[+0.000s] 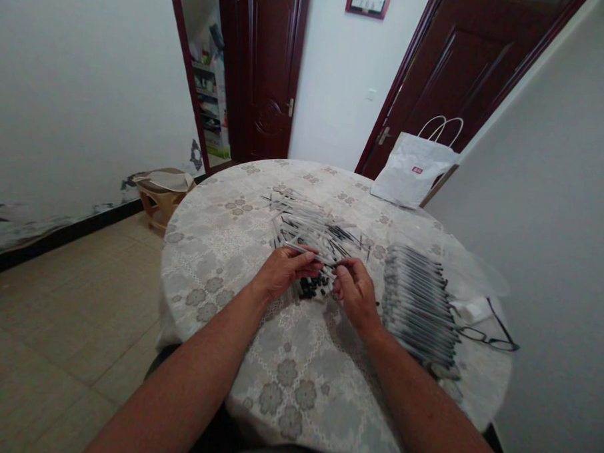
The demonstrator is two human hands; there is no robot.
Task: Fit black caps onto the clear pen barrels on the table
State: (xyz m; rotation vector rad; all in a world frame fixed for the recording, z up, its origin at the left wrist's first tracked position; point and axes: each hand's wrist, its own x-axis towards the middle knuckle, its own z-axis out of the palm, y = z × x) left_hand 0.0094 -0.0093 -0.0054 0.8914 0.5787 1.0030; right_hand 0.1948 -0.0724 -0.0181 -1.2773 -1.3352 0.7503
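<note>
Between my hands is a slim, pale pen [305, 251], tilted slightly down toward the right. My left hand [281, 274] is closed around its barrel, thumb on top. At the pen's darker right end, the fingers of my right hand [355, 294] are pinched together; any small part inside them is hidden. Just beyond my hands lies a loose heap of pale pen barrels [307, 217] mixed with thin dark rods [342, 232]. Small black pen pieces [309, 288] are gathered on the cloth below my fingers.
Right of my right hand lies a dense row of grey pens [419, 302] with dark ends. Eyeglasses [487, 338] and a white roll-like item [474, 310] are beside it. A white paper bag [415, 171] stands at the table's back right. A floral cloth [288, 386] covers the round table.
</note>
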